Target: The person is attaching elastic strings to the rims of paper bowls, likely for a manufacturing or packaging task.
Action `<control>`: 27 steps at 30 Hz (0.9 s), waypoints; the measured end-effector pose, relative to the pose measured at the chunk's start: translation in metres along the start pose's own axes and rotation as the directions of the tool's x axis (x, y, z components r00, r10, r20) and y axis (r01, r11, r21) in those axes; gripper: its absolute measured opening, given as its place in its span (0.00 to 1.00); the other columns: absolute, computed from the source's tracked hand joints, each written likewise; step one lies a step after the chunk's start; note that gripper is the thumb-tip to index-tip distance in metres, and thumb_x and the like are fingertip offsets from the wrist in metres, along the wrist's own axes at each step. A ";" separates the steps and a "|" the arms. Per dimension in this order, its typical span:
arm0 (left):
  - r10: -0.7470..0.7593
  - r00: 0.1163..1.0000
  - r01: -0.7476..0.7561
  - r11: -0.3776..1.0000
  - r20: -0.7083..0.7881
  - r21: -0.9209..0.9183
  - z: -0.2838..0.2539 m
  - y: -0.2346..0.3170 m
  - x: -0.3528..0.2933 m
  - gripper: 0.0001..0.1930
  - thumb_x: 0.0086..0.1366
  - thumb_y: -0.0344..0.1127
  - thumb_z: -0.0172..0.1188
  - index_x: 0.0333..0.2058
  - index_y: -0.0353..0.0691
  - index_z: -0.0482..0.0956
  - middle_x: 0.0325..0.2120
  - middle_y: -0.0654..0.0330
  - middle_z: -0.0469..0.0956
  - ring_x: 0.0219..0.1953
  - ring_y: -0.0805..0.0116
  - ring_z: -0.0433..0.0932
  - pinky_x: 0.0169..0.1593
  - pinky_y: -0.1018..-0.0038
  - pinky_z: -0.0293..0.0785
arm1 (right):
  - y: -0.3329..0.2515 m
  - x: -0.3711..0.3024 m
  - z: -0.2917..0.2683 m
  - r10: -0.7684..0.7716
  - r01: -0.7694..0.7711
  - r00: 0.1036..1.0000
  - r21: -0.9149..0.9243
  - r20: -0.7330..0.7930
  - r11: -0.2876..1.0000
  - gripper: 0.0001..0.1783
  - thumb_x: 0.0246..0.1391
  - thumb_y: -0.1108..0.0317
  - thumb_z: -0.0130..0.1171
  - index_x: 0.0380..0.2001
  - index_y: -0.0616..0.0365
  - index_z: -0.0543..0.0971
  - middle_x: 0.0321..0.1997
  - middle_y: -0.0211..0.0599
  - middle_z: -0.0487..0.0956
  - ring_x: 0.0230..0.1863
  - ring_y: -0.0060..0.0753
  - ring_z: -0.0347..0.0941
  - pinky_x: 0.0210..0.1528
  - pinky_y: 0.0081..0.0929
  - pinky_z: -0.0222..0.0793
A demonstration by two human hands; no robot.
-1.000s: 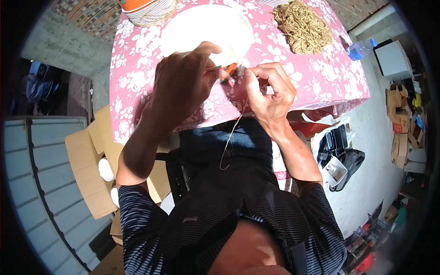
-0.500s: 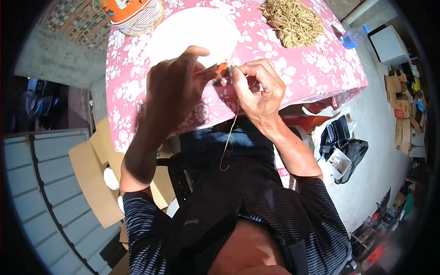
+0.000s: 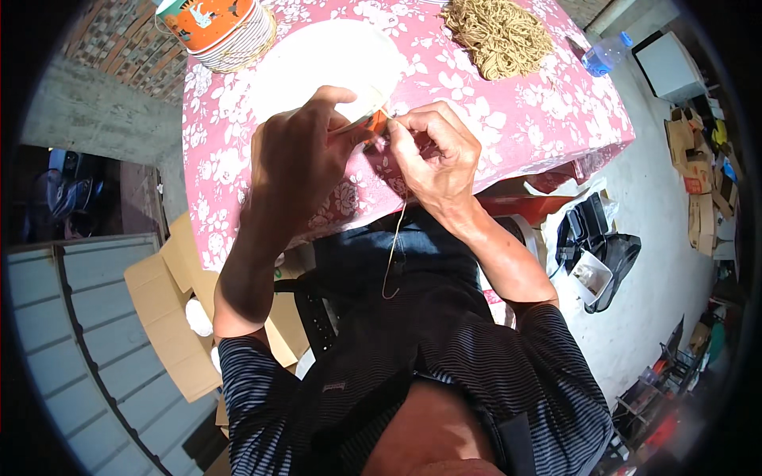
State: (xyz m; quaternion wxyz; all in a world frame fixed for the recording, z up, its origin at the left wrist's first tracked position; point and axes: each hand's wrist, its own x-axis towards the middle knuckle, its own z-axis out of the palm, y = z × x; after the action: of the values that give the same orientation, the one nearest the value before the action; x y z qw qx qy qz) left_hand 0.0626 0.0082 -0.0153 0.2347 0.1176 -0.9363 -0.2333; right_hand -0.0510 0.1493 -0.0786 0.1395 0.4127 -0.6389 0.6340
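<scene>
My left hand [image 3: 305, 159] and my right hand [image 3: 432, 159] meet over the near edge of a table with a pink flowered cloth [image 3: 556, 119]. Between the fingertips of both hands sits a small orange piece [image 3: 376, 120], pinched from both sides. A thin tan string [image 3: 394, 254] hangs down from my right hand over my dark lap and curls at its end. A white round plate [image 3: 317, 59] lies on the cloth just beyond my hands.
A heap of tan string [image 3: 498, 32] lies at the table's far right. An orange cup in a wire holder [image 3: 216, 28] stands at the far left. A plastic bottle [image 3: 605, 54], cardboard [image 3: 171, 309] and bags [image 3: 595, 246] are on the floor around me.
The view has shifted, so table and hands sit a little lower and farther left in the frame. Both hands keep pinching the orange piece, and the string still hangs.
</scene>
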 end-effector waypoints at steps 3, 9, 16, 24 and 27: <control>0.043 0.999 -0.043 0.999 -0.001 0.005 0.000 -0.001 -0.001 0.20 0.61 0.38 0.74 0.48 0.40 0.76 0.25 0.56 0.86 0.27 0.57 0.87 0.29 0.67 0.79 | 0.001 0.001 0.001 0.015 -0.015 1.000 -0.001 -0.003 1.000 0.04 0.52 0.79 0.70 0.26 0.63 0.83 0.26 0.33 0.79 0.20 0.16 0.73 0.21 0.19 0.67; 0.054 0.996 -0.047 0.994 0.070 -0.099 -0.011 0.000 0.004 0.21 0.63 0.36 0.72 0.51 0.41 0.74 0.30 0.52 0.87 0.33 0.55 0.88 0.35 0.65 0.81 | 0.004 0.003 0.001 0.009 -0.011 0.999 0.023 0.045 1.000 0.03 0.53 0.79 0.70 0.29 0.64 0.84 0.27 0.35 0.80 0.21 0.19 0.74 0.22 0.20 0.68; 0.158 0.960 -0.100 0.965 0.233 -0.241 -0.014 -0.012 0.028 0.17 0.71 0.22 0.53 0.57 0.35 0.76 0.30 0.54 0.84 0.31 0.68 0.85 0.36 0.73 0.84 | 0.006 0.004 0.001 0.044 -0.046 0.995 0.014 0.094 0.999 0.02 0.55 0.77 0.69 0.33 0.63 0.85 0.26 0.36 0.79 0.22 0.21 0.75 0.23 0.21 0.69; 0.140 0.913 -0.038 0.965 0.383 -0.260 -0.020 -0.012 0.042 0.08 0.66 0.29 0.58 0.33 0.35 0.86 0.26 0.48 0.84 0.26 0.56 0.84 0.34 0.68 0.81 | 0.007 0.003 0.000 0.087 -0.093 0.989 0.051 0.120 0.994 0.03 0.56 0.76 0.69 0.33 0.64 0.85 0.26 0.35 0.79 0.22 0.21 0.75 0.24 0.21 0.69; 0.222 0.921 -0.180 0.971 0.320 -0.155 -0.020 -0.010 0.040 0.09 0.66 0.28 0.57 0.32 0.32 0.86 0.23 0.48 0.82 0.24 0.63 0.84 0.31 0.69 0.81 | 0.007 0.005 -0.002 0.111 -0.120 0.981 0.045 0.160 0.992 0.03 0.58 0.75 0.68 0.33 0.64 0.85 0.27 0.34 0.79 0.23 0.19 0.74 0.25 0.21 0.69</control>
State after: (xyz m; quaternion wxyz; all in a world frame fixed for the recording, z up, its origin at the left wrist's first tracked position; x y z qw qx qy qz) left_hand 0.0391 -0.0211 0.0112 0.1015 -0.0352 -0.9535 -0.2815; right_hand -0.0594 0.1488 -0.0795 0.0404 0.4270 -0.6533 0.6239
